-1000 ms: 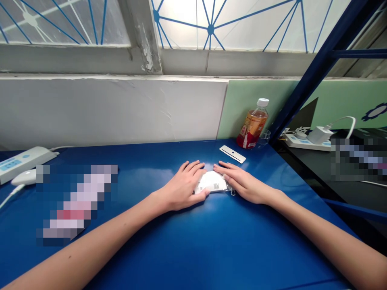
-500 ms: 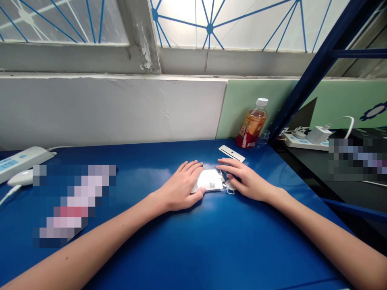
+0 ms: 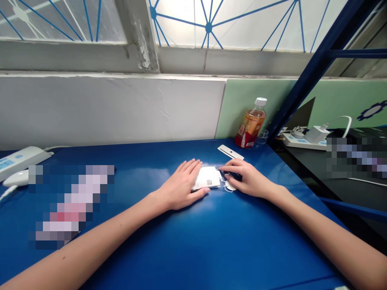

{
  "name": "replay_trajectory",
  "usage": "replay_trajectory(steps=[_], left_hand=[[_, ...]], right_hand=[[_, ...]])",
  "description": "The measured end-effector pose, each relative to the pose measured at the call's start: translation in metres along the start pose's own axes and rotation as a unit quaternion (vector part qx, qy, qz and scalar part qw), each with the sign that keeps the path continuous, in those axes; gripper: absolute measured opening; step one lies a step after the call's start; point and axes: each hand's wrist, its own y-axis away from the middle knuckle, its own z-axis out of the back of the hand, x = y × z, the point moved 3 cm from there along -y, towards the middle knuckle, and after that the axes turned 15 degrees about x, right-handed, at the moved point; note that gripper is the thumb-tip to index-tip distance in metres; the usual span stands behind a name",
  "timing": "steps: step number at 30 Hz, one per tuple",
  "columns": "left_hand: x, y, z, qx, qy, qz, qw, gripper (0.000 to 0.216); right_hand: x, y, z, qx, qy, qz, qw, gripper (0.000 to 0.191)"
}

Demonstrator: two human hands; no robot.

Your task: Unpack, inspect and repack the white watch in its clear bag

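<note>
A small white flat packet (image 3: 208, 177) in clear plastic lies on the blue table (image 3: 193, 241). My left hand (image 3: 181, 187) lies flat with fingers stretched out, pressing the packet's left edge. My right hand (image 3: 246, 178) is at the packet's right end, fingers curled and pinching the clear plastic there. A small white round piece (image 3: 230, 186) shows under that hand.
A white flat strip (image 3: 230, 152) lies just behind the hands. A bottle of orange drink (image 3: 250, 125) stands at the back right by a green panel. A white power strip (image 3: 18, 159) and mouse (image 3: 16, 178) sit far left. A blue shelf post (image 3: 305, 76) rises at right.
My right hand has slid to the right off the packet and curled its fingers, drawing the clear plastic with it. The packet now shows more fully. My left hand has stayed put.
</note>
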Motion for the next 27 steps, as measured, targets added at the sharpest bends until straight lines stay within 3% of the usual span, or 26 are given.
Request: replay_trajectory(steps=[4, 17, 24, 27], left_hand=[[0.0, 0.0, 0.001, -0.009, -0.002, -0.005, 1.0, 0.069], [-0.003, 0.003, 0.006, -0.058, 0.012, -0.052, 0.997, 0.047], [-0.002, 0.004, 0.009, -0.102, 0.019, -0.048, 0.993, 0.041], [-0.003, 0.004, 0.01, -0.094, 0.028, -0.047, 0.994, 0.036]], right_hand=[[0.002, 0.001, 0.0, 0.027, 0.007, 0.009, 1.0, 0.041], [0.01, -0.001, -0.007, -0.03, 0.018, 0.028, 0.999, 0.022], [0.0, 0.002, 0.012, -0.004, 0.051, 0.018, 0.999, 0.023], [-0.003, 0.004, 0.019, 0.01, 0.052, 0.012, 0.999, 0.02]])
